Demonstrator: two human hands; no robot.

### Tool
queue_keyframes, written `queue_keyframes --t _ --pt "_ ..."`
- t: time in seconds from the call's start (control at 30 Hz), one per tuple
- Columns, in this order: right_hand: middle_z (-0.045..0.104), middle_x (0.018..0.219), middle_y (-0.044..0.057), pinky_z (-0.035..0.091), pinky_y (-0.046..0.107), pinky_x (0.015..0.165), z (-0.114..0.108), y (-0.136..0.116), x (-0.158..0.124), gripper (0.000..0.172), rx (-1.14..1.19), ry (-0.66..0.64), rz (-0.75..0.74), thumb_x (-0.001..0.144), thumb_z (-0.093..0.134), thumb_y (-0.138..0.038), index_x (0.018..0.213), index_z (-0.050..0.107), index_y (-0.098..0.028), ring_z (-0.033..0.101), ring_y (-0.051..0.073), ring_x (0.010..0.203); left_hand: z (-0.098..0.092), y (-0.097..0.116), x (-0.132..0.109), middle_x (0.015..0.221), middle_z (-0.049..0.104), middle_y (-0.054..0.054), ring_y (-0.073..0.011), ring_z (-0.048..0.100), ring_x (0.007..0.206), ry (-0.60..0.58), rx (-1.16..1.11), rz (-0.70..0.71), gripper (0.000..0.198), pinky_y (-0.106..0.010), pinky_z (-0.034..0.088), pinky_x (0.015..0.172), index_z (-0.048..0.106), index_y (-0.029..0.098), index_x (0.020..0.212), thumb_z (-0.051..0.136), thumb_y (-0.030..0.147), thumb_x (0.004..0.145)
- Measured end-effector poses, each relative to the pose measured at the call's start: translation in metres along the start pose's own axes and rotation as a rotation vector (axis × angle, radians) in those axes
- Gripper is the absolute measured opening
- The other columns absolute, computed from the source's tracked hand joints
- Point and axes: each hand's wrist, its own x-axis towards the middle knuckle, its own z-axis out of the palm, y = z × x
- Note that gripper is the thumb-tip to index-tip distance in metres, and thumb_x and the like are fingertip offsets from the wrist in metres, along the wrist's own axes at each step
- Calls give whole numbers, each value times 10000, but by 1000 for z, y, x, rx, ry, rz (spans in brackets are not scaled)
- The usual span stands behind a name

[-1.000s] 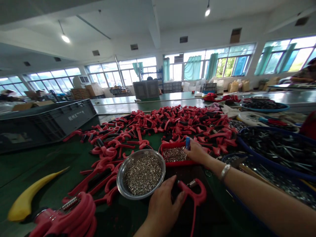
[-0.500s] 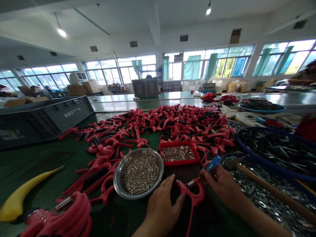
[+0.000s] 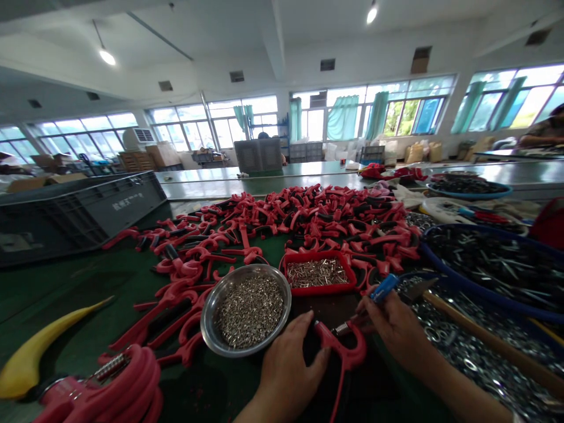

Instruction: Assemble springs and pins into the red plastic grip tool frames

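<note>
My right hand point(image 3: 394, 323) is closed round a blue-handled tool point(image 3: 384, 288), beside the right end of a spring on a pink clamp point(image 3: 349, 355). The tool's lower end is too blurred to make out. My left hand point(image 3: 293, 364) rests left of that clamp, thumb and fingers apart, with nothing visible between them. Just beyond it stands a metal bowl point(image 3: 207, 329) of small metal parts. A red tray point(image 3: 321, 291) of metal pins sits behind the clamp. Pink and black clamp parts point(image 3: 317, 220) lie heaped further back.
At the right are a blue basin point(image 3: 445, 258) of dark parts and a hammer point(image 3: 489, 335) lying over metal rings. At the left are a grey crate point(image 3: 83, 217), a yellow banana-shaped object point(image 3: 48, 341) and stacked pink clamps point(image 3: 127, 390). A person point(image 3: 546, 132) sits far right.
The blue handle in my right hand has shifted slightly up and to the right. My left hand and the clamp have hardly moved.
</note>
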Motion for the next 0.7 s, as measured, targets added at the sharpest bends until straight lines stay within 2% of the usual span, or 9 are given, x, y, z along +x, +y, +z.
queue_keyframes --t 0.1,0.27,0.4,0.5,0.57,0.7 --pt "583 804 42 579 331 528 1 2 2 234 27 13 10 838 404 -473 894 399 -246 644 211 696 0 0 0 1293 477 -69 -226 456 1157 6 0 3 566 -342 350 988 443 160 1270 466 423 770" --pt "598 782 48 564 313 504 1 0 3 219 -80 5 -27 841 387 -453 896 395 -240 640 199 631 2 0 0 1287 482 -66 -219 457 1158 9 0 2 567 -328 356 987 446 156 1268 476 418 766" --pt "621 741 71 537 364 572 2 -8 1 168 -351 15 -218 851 353 -366 894 418 -218 642 230 663 1 1 0 1295 474 -56 -212 457 1160 1 16 3 574 -328 357 988 439 161 1273 481 421 764" --pt "631 711 84 508 410 592 4 -14 1 167 -500 -79 -357 828 360 -319 892 458 -200 636 256 638 -1 2 -1 1300 469 -63 -208 441 1175 -14 13 6 576 -324 332 1008 439 149 1273 487 410 761" --pt "625 696 69 511 405 596 4 -16 5 164 -389 -101 -299 800 414 -334 875 480 -204 637 254 642 -3 3 0 1295 474 -66 -208 435 1180 -14 6 4 571 -320 323 1015 448 145 1266 493 400 757" --pt "611 703 10 543 361 524 -2 -16 19 212 142 60 77 767 493 -420 840 416 -237 651 219 615 -2 2 1 1284 488 -37 -223 461 1152 -19 -17 -3 577 -339 351 995 448 193 1267 528 392 731"
